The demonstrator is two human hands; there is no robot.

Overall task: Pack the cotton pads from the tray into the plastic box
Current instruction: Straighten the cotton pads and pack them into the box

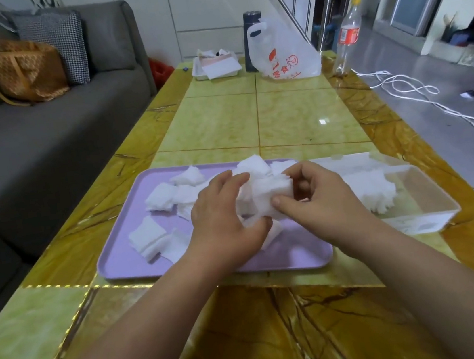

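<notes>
Our left hand (pixel 223 220) and right hand (pixel 319 198) both clasp a bunch of cotton pads (pixel 265 196) above the tray (pixel 125 254). The box (pixel 416 223) sits just beyond the right hand. The pads look light, soft and likely to scatter, so we'd squeeze the stack by its edges.

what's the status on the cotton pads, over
Left hand and right hand both gripping a bunch of cotton pads over the purple tray. Loose pads on tray, a pile in plastic box. Box open, nothing blocking it.
</notes>
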